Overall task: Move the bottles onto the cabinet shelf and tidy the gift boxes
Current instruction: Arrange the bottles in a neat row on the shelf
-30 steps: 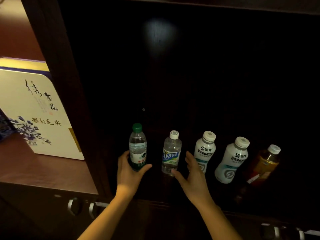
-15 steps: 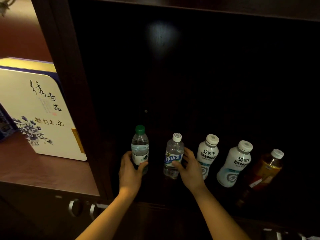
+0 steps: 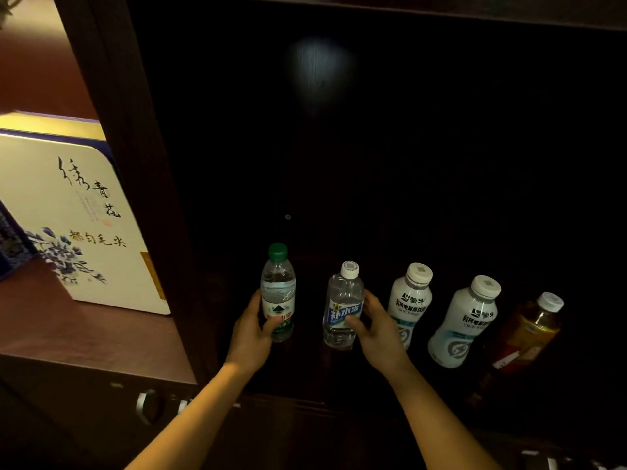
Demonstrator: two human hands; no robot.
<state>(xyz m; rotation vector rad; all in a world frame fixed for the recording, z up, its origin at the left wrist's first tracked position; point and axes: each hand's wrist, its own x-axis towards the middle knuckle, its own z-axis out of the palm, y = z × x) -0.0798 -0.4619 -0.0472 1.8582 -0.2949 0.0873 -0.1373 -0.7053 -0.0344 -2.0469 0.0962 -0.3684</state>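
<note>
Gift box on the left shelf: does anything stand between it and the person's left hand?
Yes. The cabinet's dark upright panel separates the gift box from the left hand, which grips the green-capped bottle in the neighbouring compartment.

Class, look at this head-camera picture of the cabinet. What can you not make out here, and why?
- Amber bottle: label unreadable in the dark.
- Green-capped bottle: lower label covered by the left hand.
- Clear bottle: right side covered by the right hand.
- Blue box: cut off by the left edge.
- Cabinet interior: lost in shadow.
</note>
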